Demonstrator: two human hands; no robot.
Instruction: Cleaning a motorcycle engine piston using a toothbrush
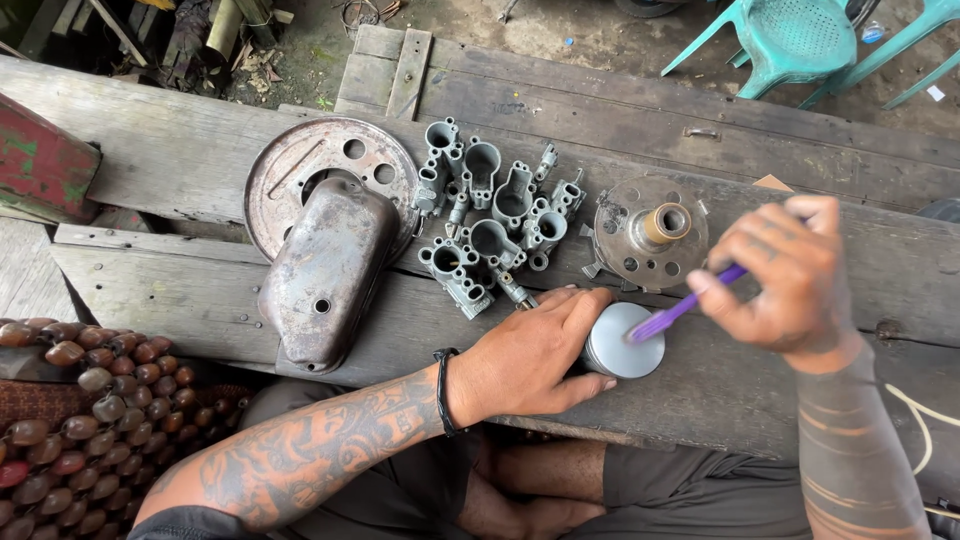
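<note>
My left hand (535,350) grips a round grey metal cylinder (622,340) standing on the wooden bench, fingers wrapped around its left side. My right hand (785,275) holds a purple toothbrush (680,312) by its handle, with the brush end resting on the cylinder's flat top. Just behind the cylinder lies a round metal hub plate (650,232) with a brass-coloured centre. A cluster of grey carburettor bodies (492,215) sits to the left of that plate.
A rusty round backing plate (300,165) and a dented metal cover (330,270) lie at the left of the plank bench (180,290). A beaded brown seat mat (70,420) is at lower left. Green plastic chairs (790,40) stand behind.
</note>
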